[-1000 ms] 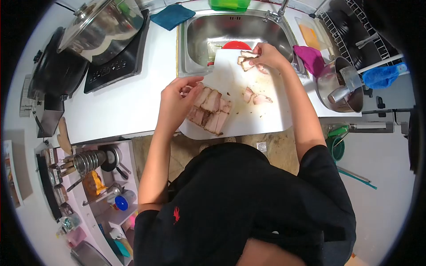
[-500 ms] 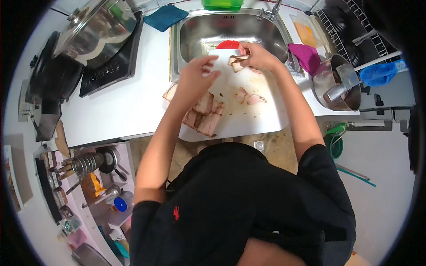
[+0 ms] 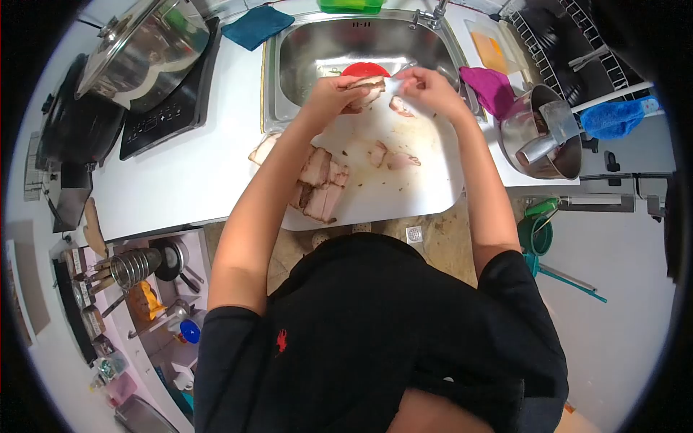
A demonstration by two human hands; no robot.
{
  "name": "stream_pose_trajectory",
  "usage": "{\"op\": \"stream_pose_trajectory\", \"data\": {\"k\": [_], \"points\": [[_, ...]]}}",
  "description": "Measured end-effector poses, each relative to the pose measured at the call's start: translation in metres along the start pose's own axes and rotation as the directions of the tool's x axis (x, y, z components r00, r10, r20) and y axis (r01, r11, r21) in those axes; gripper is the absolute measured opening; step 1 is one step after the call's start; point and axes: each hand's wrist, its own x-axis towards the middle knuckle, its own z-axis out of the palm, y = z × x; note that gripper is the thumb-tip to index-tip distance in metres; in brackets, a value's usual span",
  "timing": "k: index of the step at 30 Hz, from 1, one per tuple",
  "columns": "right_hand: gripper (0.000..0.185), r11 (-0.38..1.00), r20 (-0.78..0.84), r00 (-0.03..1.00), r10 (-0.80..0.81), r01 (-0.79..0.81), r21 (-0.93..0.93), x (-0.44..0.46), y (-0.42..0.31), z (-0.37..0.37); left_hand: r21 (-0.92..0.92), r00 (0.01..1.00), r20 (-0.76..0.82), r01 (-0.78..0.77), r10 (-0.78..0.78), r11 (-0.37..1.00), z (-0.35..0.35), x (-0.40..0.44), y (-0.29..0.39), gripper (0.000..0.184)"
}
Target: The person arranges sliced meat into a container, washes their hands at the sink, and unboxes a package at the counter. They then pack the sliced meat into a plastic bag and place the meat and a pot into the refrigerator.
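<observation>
My left hand [image 3: 336, 99] grips some sliced meat [image 3: 369, 88] above the far part of the white cutting board [image 3: 404, 198]. Just right of that meat, my right hand [image 3: 427, 90] is raised with thumb and fingers apart and nothing visible between them. Below my right hand a small meat piece [image 3: 401, 107] lies on the board. Two more small pieces [image 3: 377, 154] rest near the board's middle among crumbs. A group of larger meat slices [image 3: 317, 180] sits at the board's left side, partly hidden by my left forearm.
Behind the board is a steel sink [image 3: 307, 54] with a red item [image 3: 366, 69] in it. A black cooktop [image 3: 159, 123] and large pot [image 3: 148, 54] stand left. At the right are a purple cloth [image 3: 487, 90] and a steel pot [image 3: 538, 159].
My left hand has moved from the large slices toward the board's far edge and taken hold of meat that was in my right hand. My right hand has let go and opened.
</observation>
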Motion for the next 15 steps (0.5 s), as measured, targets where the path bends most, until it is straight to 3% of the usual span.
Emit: {"op": "stream_pose_trajectory", "data": {"k": [1,4,8,11,12,13,14,15], "points": [[0.027,0.981,-0.014,0.999,-0.047,0.043,-0.19,-0.004,0.002,0.001,-0.006,1.0,-0.009,0.015,-0.015,1.0,-0.002,-0.004,0.001,0.031],[0.028,0.945,0.084,0.996,-0.036,0.061,-0.322,-0.004,0.004,0.009,-0.002,0.998,-0.044,0.04,-0.04,0.999,-0.005,-0.023,0.017,0.027],[0.028,0.93,0.032,0.999,-0.04,0.049,-0.363,-0.013,-0.008,0.017,-0.023,0.997,0.005,0.073,-0.073,0.997,0.007,-0.08,0.055,0.028],[0.026,0.979,-0.083,0.99,-0.114,0.097,-0.181,-0.031,-0.009,0.029,-0.002,0.972,0.205,0.116,-0.113,0.993,0.033,-0.131,0.054,0.028],[0.023,0.998,-0.111,0.992,-0.067,0.067,-0.009,-0.043,-0.01,0.03,0.024,0.911,0.366,0.196,-0.192,0.98,0.045,-0.141,0.049,0.025],[0.02,0.986,-0.133,0.991,-0.02,0.042,0.161,-0.057,-0.014,0.031,0.072,0.896,0.411,0.154,-0.17,0.985,0.057,-0.151,0.019,0.024],[0.017,0.945,-0.151,0.988,0.025,0.026,0.326,-0.072,-0.019,0.033,0.056,0.836,0.483,0.268,-0.261,0.962,0.073,-0.16,0.014,0.025],[0.015,0.863,-0.157,0.987,0.018,0.064,0.5,-0.092,-0.022,0.033,-0.08,0.828,0.507,0.32,-0.238,0.944,0.089,-0.168,-0.009,0.025]]}}
